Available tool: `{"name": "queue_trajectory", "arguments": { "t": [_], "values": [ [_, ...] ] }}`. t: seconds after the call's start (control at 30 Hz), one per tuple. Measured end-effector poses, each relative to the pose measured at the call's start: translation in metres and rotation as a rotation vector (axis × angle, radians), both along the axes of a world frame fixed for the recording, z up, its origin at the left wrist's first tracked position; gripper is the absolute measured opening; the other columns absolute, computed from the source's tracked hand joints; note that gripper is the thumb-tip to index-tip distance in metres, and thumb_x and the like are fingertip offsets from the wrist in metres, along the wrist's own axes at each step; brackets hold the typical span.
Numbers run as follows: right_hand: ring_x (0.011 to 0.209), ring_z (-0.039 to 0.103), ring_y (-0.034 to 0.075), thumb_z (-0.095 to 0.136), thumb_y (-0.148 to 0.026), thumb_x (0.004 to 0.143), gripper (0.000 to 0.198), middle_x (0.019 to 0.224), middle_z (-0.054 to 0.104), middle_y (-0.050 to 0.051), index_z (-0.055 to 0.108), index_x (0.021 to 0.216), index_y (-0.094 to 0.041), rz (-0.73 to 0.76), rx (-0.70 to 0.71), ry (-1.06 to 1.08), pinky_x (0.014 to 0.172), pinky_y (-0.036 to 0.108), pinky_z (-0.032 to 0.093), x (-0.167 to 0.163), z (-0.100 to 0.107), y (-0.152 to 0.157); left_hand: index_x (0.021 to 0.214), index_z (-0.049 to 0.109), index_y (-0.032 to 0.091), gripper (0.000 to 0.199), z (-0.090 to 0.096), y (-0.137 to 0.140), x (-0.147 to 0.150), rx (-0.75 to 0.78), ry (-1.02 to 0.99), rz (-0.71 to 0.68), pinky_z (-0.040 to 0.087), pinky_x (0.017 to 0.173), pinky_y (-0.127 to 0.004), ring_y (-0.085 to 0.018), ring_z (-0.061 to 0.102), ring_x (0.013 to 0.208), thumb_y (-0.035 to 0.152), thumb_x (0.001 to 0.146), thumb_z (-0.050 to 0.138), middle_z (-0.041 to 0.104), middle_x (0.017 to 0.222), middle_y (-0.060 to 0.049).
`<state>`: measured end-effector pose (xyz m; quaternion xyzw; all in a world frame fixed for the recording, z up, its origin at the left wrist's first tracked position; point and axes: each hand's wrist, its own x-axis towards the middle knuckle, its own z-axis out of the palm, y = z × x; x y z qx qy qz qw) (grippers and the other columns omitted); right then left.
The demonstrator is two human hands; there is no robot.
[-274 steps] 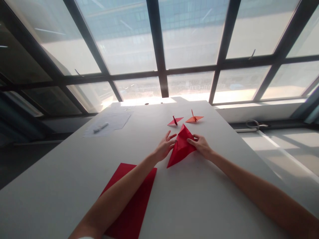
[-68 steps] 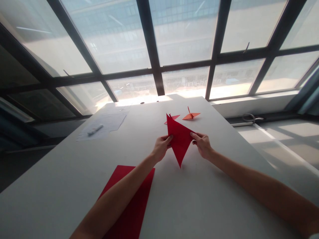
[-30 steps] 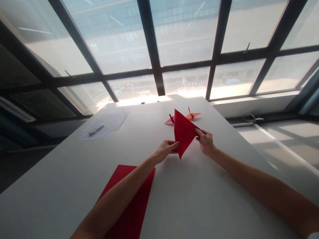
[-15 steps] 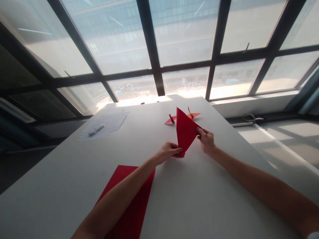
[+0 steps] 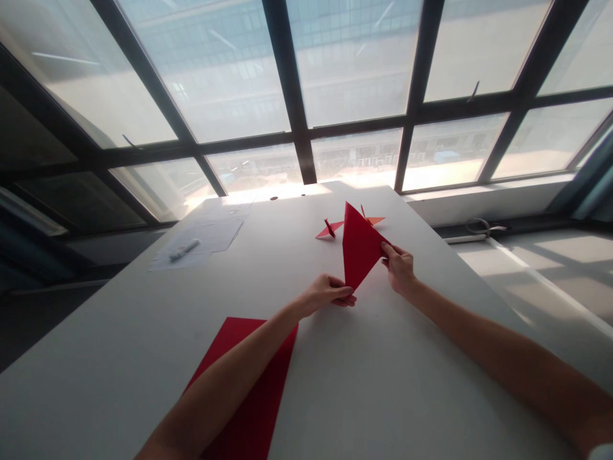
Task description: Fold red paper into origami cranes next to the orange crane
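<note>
A folded sheet of red paper (image 5: 361, 248) is held up over the table between both hands, its point upward. My left hand (image 5: 328, 292) is closed on its bottom corner, thumb in front and fingers behind. On the right side corner, my right hand (image 5: 398, 265) pinches the paper between thumb and fingers. Just behind it stand a red origami crane (image 5: 328, 230) and an orange origami crane (image 5: 375, 222), both partly covered by the paper. Beneath my left forearm lies a larger red paper (image 5: 261, 383) flat on the table.
The white table (image 5: 383, 383) reaches to the windows (image 5: 354, 57). At its far left lie white sheets (image 5: 220, 235) with a pale marker-like object (image 5: 184, 250) on them. A coil of cable (image 5: 479, 226) rests beyond the right edge.
The folded red paper has shifted slightly right and up, turning a little. My right hand moved slightly right with it; my left hand stays nearly in place, still holding the bottom corner.
</note>
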<state>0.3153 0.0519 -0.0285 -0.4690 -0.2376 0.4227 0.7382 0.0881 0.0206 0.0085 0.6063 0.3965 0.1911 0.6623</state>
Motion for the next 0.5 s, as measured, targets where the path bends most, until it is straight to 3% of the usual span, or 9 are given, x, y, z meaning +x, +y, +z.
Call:
{"name": "queue_trajectory", "arguments": {
  "t": [0.5],
  "values": [
    [0.059,0.059,0.014,0.081,-0.035,0.06,0.024,0.071,0.072,0.004,0.074,0.074,-0.017,-0.013,0.0,0.015,0.048,0.024,0.038,0.0024,0.0036,-0.0008,0.088,0.075,0.009,0.045,0.0017,-0.0014,-0.001,0.02,-0.003,-0.087,0.058,0.081,-0.033,-0.025,0.073,0.087,0.05,0.07,0.08,0.075,0.094,-0.018]
  ]
}}
